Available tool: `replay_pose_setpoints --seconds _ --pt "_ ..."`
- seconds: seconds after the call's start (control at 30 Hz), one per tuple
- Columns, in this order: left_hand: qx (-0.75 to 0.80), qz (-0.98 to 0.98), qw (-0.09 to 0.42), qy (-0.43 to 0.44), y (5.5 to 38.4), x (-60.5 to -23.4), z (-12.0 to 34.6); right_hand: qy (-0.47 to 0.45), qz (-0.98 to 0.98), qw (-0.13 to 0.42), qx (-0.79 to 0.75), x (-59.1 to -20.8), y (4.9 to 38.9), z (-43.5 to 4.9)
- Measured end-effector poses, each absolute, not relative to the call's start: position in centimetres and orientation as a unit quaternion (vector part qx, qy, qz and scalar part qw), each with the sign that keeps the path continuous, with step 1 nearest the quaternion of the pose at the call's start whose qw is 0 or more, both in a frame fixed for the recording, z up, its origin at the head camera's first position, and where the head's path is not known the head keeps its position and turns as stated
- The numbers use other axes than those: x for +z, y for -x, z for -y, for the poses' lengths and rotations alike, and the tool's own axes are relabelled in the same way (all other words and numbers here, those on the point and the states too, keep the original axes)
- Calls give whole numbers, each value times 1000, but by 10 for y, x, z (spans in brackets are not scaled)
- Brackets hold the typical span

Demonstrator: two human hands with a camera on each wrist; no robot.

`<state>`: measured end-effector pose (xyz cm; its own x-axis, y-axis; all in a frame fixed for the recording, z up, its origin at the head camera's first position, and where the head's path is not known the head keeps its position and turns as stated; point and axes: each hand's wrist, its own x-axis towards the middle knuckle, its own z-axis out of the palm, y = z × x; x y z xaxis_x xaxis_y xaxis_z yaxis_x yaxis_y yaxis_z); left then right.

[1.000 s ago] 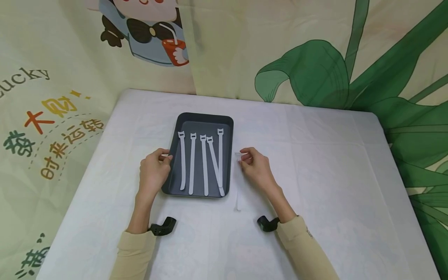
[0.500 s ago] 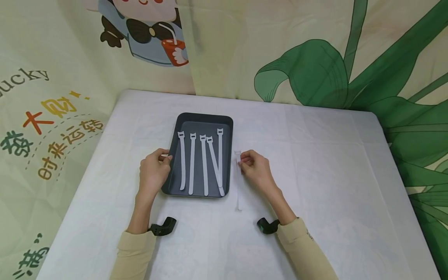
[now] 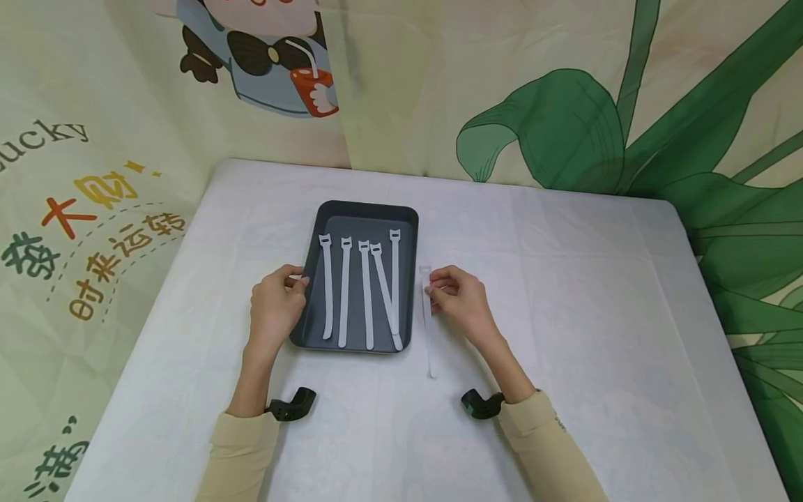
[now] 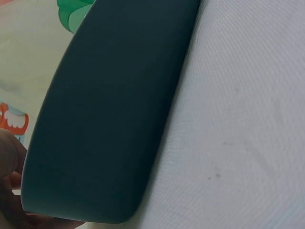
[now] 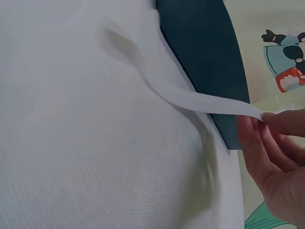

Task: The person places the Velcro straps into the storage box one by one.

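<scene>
A dark grey tray (image 3: 355, 279) lies on the white table, with several white hook-and-loop cable ties (image 3: 345, 293) in it, slotted heads toward the far side. Two of the ties on the right cross near their lower ends. My left hand (image 3: 276, 303) grips the tray's left edge; in the left wrist view, the outer tray wall (image 4: 105, 114) hides part of its fingers. Beside the tray's right edge, my right hand (image 3: 461, 300) pinches another white cable tie (image 5: 205, 102) between thumb and fingers. Its long tail bends down toward the cloth in the right wrist view.
A white cloth (image 3: 596, 314) covers the table. Behind and to the left hangs a printed curtain (image 3: 401, 84) with leaves and lettering. Each wrist carries a black camera mount (image 3: 293, 404).
My right hand has shifted only slightly, and the cable tie in it has tilted, its tail end moving a little right. My left hand and the tray have stayed in place.
</scene>
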<state>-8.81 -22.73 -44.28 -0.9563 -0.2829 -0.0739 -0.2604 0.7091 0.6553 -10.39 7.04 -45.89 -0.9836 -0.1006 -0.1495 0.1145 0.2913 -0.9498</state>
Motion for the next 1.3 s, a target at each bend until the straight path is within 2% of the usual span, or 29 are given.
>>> replay_pose_setpoints --seconds 0.9,1.3 --pt "-355 922 7 -153 88 -440 228 20 -768 71 -637 -428 105 -72" --pt "-355 922 7 -152 86 -441 229 53 -751 67 -655 -407 119 -53"
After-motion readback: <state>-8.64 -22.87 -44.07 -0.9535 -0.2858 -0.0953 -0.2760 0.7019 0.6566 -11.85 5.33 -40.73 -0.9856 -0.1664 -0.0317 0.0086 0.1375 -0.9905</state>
